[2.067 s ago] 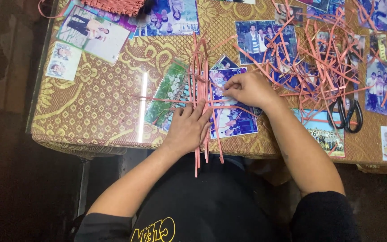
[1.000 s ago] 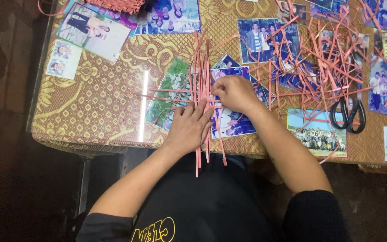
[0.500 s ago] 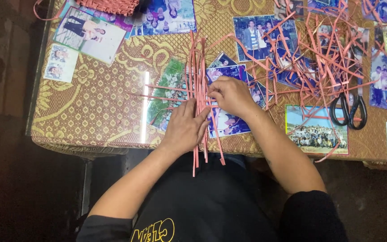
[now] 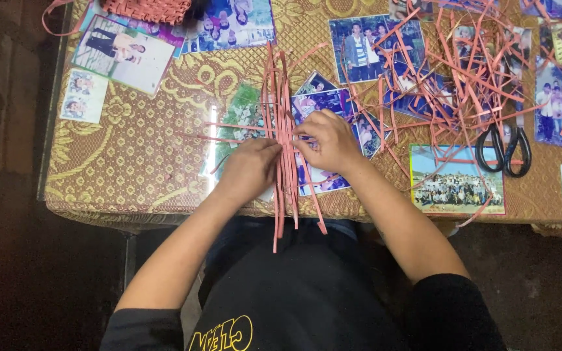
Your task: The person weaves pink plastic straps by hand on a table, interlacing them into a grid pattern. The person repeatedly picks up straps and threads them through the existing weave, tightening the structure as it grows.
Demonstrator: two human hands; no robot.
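Note:
A bundle of long salmon-pink strips (image 4: 282,97) lies lengthwise on the table, crossed by a few sideways strips (image 4: 229,127). My left hand (image 4: 250,170) lies flat over the strips' near part, pressing them down. Fingers of my right hand (image 4: 328,139) pinch a strip at the bundle's right side. The strips' near ends (image 4: 287,224) hang over the table's front edge above my lap.
A loose heap of pink strips (image 4: 463,71) covers the right half of the table (image 4: 131,162). Black-handled scissors (image 4: 503,148) lie to the right. Several photographs (image 4: 456,179) are spread under the glass top. A woven pink piece (image 4: 147,9) sits at the far edge.
My right hand has moved left from the heap side toward the bundle and now pinches at its edge. My left hand has stayed pressing on the strips.

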